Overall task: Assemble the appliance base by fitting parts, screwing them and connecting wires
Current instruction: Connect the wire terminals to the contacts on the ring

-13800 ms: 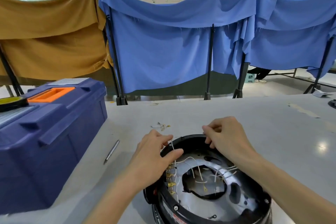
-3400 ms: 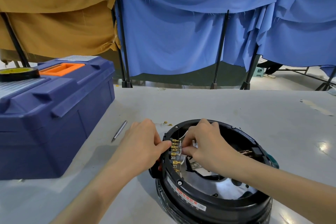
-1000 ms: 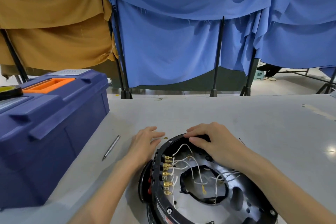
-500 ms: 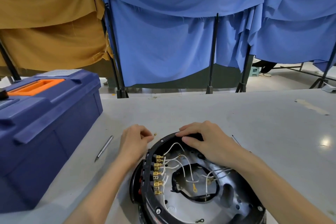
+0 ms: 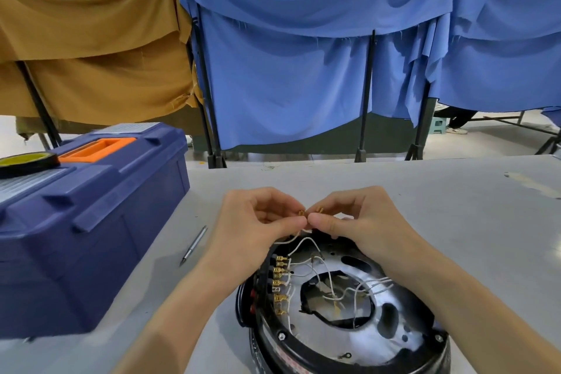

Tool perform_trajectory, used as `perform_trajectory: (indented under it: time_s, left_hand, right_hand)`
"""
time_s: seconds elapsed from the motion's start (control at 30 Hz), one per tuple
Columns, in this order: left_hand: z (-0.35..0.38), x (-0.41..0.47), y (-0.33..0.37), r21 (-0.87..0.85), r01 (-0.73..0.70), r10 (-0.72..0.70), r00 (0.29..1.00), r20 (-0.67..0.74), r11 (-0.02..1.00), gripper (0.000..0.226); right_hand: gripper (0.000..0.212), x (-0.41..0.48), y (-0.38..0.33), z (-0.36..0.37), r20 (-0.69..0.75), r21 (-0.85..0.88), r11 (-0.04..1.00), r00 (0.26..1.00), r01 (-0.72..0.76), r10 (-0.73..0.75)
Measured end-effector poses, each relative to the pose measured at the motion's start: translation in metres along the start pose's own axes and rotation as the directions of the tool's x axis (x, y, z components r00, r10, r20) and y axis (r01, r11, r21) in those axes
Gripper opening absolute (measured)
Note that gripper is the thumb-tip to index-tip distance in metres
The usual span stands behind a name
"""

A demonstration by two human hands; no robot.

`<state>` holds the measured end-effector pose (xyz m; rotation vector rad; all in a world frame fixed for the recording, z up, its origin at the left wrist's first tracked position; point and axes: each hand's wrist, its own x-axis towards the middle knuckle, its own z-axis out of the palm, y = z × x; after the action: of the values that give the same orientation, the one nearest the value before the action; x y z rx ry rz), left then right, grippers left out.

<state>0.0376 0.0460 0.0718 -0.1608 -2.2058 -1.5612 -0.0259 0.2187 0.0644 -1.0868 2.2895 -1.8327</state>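
While the left grip [image 5: 258, 223] pinches a brass terminal [image 5: 301, 212], the right grip [image 5: 359, 222] pinches a second terminal [image 5: 319, 209] above the appliance base [image 5: 334, 340]

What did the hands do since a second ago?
The left hand left the table and the right hand left the base rim; both rose and now pinch small brass terminals together. Base, toolbox and pen stayed put.
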Motion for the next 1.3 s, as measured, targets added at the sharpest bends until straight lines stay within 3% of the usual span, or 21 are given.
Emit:
perform_trajectory:
  time_s: [0.2, 0.3, 0.4, 0.63, 0.7, 0.83, 0.93, 1.03, 1.13, 1.2, 1.3]
  left_hand:
    - [-0.003, -0.006, 0.011, -0.12, 0.055, -0.053, 0.998, 0.02, 0.991, 0.016]
    - [-0.001, -0.007, 0.013, -0.178, 0.083, -0.083, 0.997, 0.006, 0.98, 0.018]
    - [0.003, -0.008, 0.013, -0.177, 0.064, -0.072, 0.997, -0.041, 0.982, 0.015]
    - [0.008, -0.007, 0.006, -0.173, -0.005, -0.015, 0.993, -0.115, 0.985, 0.016]
    - [0.008, -0.007, 0.006, -0.187, -0.032, 0.011, 0.994, -0.11, 0.982, 0.017]
    - [0.007, -0.006, 0.007, -0.245, -0.051, 0.023, 0.993, -0.118, 0.968, 0.021]
    - [0.008, -0.006, 0.005, -0.278, -0.036, 0.002, 0.993, -0.121, 0.96, 0.022]
    - [0.009, -0.007, 0.004, -0.237, -0.013, -0.022, 0.989, -0.145, 0.971, 0.021]
    - [0.008, -0.006, 0.005, -0.189, -0.008, -0.023, 0.987, -0.161, 0.982, 0.012]
    - [0.008, -0.008, 0.009, -0.194, -0.015, -0.005, 0.995, -0.101, 0.981, 0.023]
    - [0.008, -0.009, 0.009, -0.105, -0.009, 0.002, 0.998, -0.06, 0.994, 0.022]
  right_hand:
    - [0.022, -0.002, -0.007, -0.003, -0.005, 0.222, 0.97, 0.995, -0.096, 0.1]
    - [0.024, -0.003, -0.011, -0.003, 0.02, 0.231, 0.963, 0.991, -0.136, 0.135]
    - [0.008, -0.004, -0.014, -0.002, 0.02, 0.231, 0.962, 0.989, -0.144, 0.144]
    - [0.016, -0.005, -0.008, 0.001, 0.028, 0.209, 0.963, 0.986, -0.168, 0.166]
    - [0.007, -0.004, -0.008, 0.0, 0.045, 0.278, 0.949, 0.989, -0.146, 0.139]
    - [0.012, -0.001, -0.003, -0.002, 0.093, 0.521, 0.84, 0.988, -0.15, 0.119]
    - [0.013, -0.001, 0.001, 0.002, 0.109, 0.565, 0.809, 0.987, -0.162, 0.122]
    - [0.027, -0.002, 0.0, 0.004, -0.02, 0.415, 0.905, 0.994, -0.088, 0.106]
    - [0.008, -0.004, -0.008, 0.003, -0.149, 0.035, 0.999, 0.989, 0.02, -0.014]
    - [0.004, -0.005, -0.012, 0.005, -0.138, -0.144, 0.987, 0.987, 0.065, -0.085]
    - [0.003, -0.006, -0.011, 0.009, -0.085, -0.229, 0.969, 0.99, 0.09, -0.113]
